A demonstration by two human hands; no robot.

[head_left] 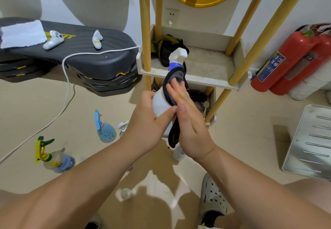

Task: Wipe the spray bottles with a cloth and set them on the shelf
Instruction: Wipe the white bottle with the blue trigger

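Note:
My left hand (149,117) grips a white spray bottle (160,103) with a blue collar and white trigger head, held up in front of the shelf (206,78). My right hand (188,119) lies flat, fingers straight, pressing a dark grey cloth (174,80) against the bottle's side; the cloth's tail hangs below the hand. On the floor at the left stand a light blue spray bottle (105,130) and a clear bottle with a yellow and green trigger (53,159). A small white bottle (179,152) stands under my right wrist, and a clear one (123,126) peeks out behind my left wrist.
The white shelf with yellow wooden posts holds a dark bundle (166,49) on its tier. Stacked black step platforms (80,62) with a cable sit at the left. Red fire extinguishers (290,60) lean at the right, beside a metal rack (311,143). A small round bottle (127,193) lies near my foot.

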